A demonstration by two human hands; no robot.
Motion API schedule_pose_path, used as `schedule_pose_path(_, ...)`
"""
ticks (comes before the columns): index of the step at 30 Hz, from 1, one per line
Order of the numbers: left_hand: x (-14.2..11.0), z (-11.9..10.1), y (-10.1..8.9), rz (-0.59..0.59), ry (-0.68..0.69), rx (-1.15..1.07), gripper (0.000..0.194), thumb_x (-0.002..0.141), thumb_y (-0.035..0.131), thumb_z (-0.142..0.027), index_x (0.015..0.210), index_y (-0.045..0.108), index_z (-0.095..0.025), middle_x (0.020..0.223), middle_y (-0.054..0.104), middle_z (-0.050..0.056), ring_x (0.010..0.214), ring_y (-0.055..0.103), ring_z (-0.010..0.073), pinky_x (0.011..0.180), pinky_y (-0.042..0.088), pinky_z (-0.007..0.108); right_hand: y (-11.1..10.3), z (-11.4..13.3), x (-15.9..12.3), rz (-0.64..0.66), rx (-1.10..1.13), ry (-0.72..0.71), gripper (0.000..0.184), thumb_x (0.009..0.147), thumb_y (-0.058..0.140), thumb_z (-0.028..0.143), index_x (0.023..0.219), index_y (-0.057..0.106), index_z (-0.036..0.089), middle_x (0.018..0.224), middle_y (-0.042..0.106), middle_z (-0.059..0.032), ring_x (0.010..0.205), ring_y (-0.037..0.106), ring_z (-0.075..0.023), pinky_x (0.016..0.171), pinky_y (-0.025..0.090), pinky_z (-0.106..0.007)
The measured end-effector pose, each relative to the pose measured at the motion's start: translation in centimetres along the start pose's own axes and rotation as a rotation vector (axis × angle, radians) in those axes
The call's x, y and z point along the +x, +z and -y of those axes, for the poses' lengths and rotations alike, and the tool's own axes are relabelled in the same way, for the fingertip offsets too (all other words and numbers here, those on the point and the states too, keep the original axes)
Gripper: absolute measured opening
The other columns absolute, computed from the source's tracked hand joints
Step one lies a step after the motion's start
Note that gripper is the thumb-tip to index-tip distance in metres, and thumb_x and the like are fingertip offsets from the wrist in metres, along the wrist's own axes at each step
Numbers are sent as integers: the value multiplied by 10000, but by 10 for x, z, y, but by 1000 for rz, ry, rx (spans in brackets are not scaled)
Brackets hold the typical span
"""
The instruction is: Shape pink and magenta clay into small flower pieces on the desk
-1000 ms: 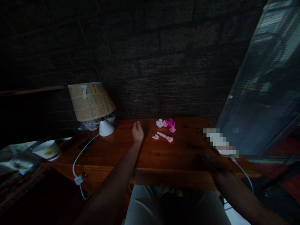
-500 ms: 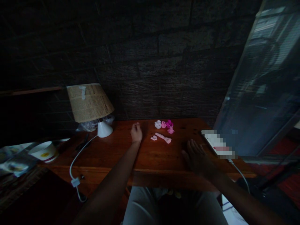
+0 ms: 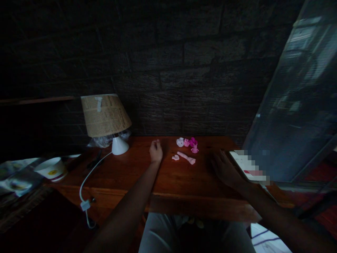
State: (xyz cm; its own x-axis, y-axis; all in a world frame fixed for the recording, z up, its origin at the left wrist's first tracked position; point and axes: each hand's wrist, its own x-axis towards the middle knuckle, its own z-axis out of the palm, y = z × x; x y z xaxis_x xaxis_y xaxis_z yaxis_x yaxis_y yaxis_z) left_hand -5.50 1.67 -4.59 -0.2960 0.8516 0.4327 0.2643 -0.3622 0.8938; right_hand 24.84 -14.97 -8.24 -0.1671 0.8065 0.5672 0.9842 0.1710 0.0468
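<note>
Over the tabletop (image 3: 184, 184), I view the right hand (image 3: 224, 169) released, fingers extended; the left hand (image 3: 156, 151) is curled, and I cannot tell whether it grips anything. Between the hands lie a long pale-pink piece (image 3: 186, 157) and a small pale-pink piece (image 3: 175, 157); beyond them sits a white-to-magenta cluster (image 3: 186, 143).

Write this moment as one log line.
left hand: loosely curled, on brown wooden table | right hand: outstretched, beside flat white object | between hands: long pale-pink club-shaped piece, small pale-pink lump
</note>
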Motion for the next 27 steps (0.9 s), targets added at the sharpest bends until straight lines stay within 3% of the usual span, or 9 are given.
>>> schedule_pose_path(4,1,3,0,1,8,-2,260,916,484,-429,840,588,-203,723,649,26,793,651,187,769,495,282,-11,-8,-31,69,32,2,584,904,342,95,1482,417,108,1532,439,-177,1463,328,-320,1177,337,-546)
schedule_pose_path(9,1,3,1,3,17,-11,265,913,488,-439,830,586,-208,726,650,31,787,649,193,767,493,290,-47,-5,-46,112,44,17,680,847,321,-24,1462,477,222,1609,326,-97,1479,265,-290,1181,346,-480)
schedule_pose_path(14,0,2,0,-5,29,-17,273,914,482,-442,821,580,-205,718,643,30,761,642,191,754,491,292,-49,23,-60,182,158,-27,884,769,287,-94,1586,182,230,1625,267,-111,1412,417,-219,1099,470,-375)
schedule_pose_path(17,1,3,0,-6,35,-18,270,910,490,-442,822,581,-204,716,640,27,749,638,186,744,489,287,-37,35,-69,156,131,-59,736,864,290,-14,1572,236,178,1584,347,-156,1435,379,-249,1108,451,-465)
schedule_pose_path(21,1,3,1,5,32,-16,260,912,487,-427,820,581,-202,698,629,18,731,629,178,735,485,279,-28,39,-60,109,-5,19,530,980,372,256,1499,402,154,1549,411,-180,1492,233,-347,1144,315,-625)
schedule_pose_path(23,1,2,2,12,26,-12,262,917,478,-422,814,575,-202,687,621,13,710,619,174,730,481,278,-27,33,-48,127,-53,40,476,980,354,239,1429,505,195,1540,433,-167,1498,205,-375,1143,254,-668)
schedule_pose_path(27,1,1,3,28,20,-6,256,914,485,-425,826,570,-200,663,603,1,672,599,168,718,474,279,-20,15,-18,114,-108,184,538,986,359,370,1477,426,160,1557,391,-200,1488,226,-405,1124,260,-668)
